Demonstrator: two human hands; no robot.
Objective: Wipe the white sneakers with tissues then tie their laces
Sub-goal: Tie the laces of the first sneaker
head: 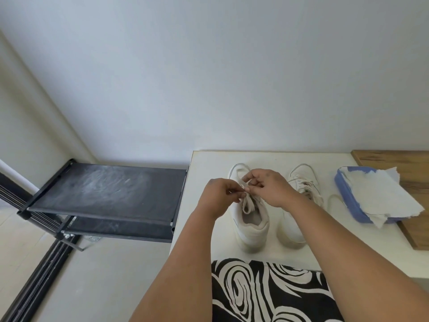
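Tying: left hand (219, 196) and right hand (270, 187) both pinching laces (246, 190) over left sneaker (251, 225).
Sneaker spot: on white table (204, 228), just left of right sneaker (299, 205).
Tissues (383, 194): further right, on blue box (348, 196).

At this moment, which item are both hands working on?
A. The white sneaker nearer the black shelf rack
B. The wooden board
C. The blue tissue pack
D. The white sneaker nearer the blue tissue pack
A: the left hand and right hand pinch the laces of the white sneaker nearer the black shelf rack.
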